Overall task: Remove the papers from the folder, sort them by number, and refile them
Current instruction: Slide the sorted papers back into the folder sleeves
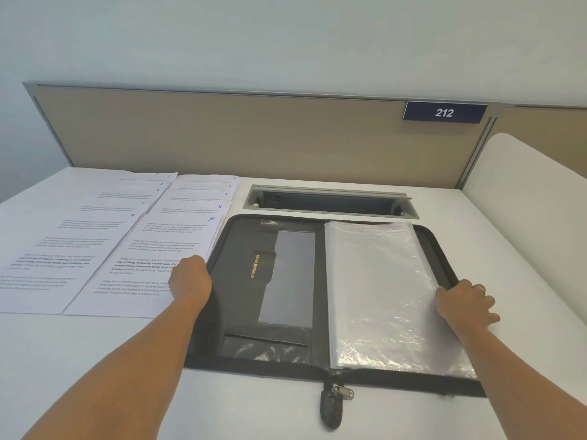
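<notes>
Open black zip-around fabric folder lies flat on the white worktop, between the two hands. Left hand sits at the folder's left edge, right where that edge meets the papers. Back of hand faces up and the fingers are curled under and hidden, so cannot tell if they grip the folder edge, a sheet, or nothing. Right hand rests on the right edge of the stack of clear plastic sleeves filling the folder's right half. Its fingers are apart and loosely spread over the sleeve edge and folder rim, thumb on top of the sleeve, nothing clamped. Gold ring on one finger.

Between the two sets of fingers: the folder's left inner panel with pockets, gold "IMPORTANT PAPER" print and a grey window. The sleeves look empty.

Task papers are out of the folder, to the left of the left fingers, in two fanned columns of white printed sheets with handwritten blue numbers. The far-left column of sheets has 9 on the nearest sheet. The nearer column of sheets has 10 on the nearest sheet and touches the left hand.

Metal zip pull sits at the folder's near edge, closer to the camera than both hands. Beyond the fingers: grey recessed cable tray, beige partition panel, dark blue sign reading 212.
</notes>
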Demonstrator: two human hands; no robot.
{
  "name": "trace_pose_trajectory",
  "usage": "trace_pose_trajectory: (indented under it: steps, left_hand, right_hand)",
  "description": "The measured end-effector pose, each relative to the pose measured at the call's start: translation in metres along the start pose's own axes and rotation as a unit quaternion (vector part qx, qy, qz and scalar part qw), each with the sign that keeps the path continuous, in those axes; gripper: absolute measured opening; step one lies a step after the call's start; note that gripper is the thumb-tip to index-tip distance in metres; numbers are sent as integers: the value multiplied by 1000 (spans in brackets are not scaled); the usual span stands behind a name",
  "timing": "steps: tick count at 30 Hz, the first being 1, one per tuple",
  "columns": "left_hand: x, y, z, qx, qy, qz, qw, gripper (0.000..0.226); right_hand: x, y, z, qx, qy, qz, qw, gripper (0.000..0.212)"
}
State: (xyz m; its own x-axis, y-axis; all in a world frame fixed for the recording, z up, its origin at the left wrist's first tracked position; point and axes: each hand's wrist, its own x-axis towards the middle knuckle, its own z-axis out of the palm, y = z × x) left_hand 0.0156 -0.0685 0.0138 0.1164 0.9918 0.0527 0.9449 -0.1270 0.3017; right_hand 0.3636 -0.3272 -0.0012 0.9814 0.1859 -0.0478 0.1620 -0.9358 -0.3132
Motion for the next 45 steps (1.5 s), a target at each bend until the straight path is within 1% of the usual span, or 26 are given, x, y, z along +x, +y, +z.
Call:
trace_pose_trajectory:
  steps: [2, 6, 9, 12, 15, 19, 21, 24, 25, 27, 28, 30, 32, 35, 38, 41, 45]
  left_hand:
    - [0, 0, 1, 6, 2, 11, 1000, 26]
    - [0, 0, 2, 19, 1, 26, 999, 22]
    - [0, 0, 4, 29, -3, 40, 999, 24]
    - [1, -2, 5, 10, -3, 43, 999, 31]
    - [2, -5, 5, -20, 6, 23, 1000, 31]
    - [6, -9, 1, -112, 31, -7, 993, 33]
    - [7, -7, -4, -175, 41, -29, 983, 27]
    - [8, 5, -16, -266, 50, -77, 960, 14]
    - [10, 9, -20, -283, 42, -96, 953, 22]
    - [15, 15, -31, -296, 8, -116, 948, 50]
    - [19, 18, -36, -299, -6, -114, 948, 55]
    - [24, 24, -48, -304, -13, -89, 948, 47]
    - [26, 35, -60, -298, 6, -42, 954, 36]
    - [30, 58, -82, -243, 40, 53, 968, 25]
    - [37, 81, -102, -191, 69, 134, 970, 24]
    - [47, 105, -115, -149, 76, 196, 966, 21]
    - [54, 136, -134, -99, 62, 289, 950, 27]
  right_hand:
    - [-2, 1, 1, -3, 8, -5, 1000, 43]
    - [-7, 3, 2, -9, 25, -24, 999, 42]
    - [-11, 5, 3, -17, 34, -36, 999, 41]
    - [-12, 7, 6, -26, 42, -44, 998, 39]
    - [-13, 8, 7, -28, 48, -48, 997, 38]
    - [-13, 8, 9, -29, 54, -47, 997, 38]
    - [-12, 8, 9, -30, 52, -45, 997, 38]
    - [-13, 7, 8, -31, 46, -42, 998, 38]
    - [-13, 7, 8, -29, 44, -40, 998, 38]
    - [-13, 7, 5, -23, 36, -33, 999, 39]
    - [-12, 7, 5, -17, 32, -29, 999, 39]
    - [-15, 4, 3, -4, 28, -17, 999, 39]
    - [-21, -2, 3, -3, 31, -23, 999, 40]
    - [-32, -20, 3, 3, 31, -79, 996, 44]
    - [-38, -44, 1, 33, 13, -151, 988, 45]
    - [-40, -70, 1, 72, -36, -217, 973, 46]
    - [-36, -98, -1, 119, -92, -253, 956, 53]
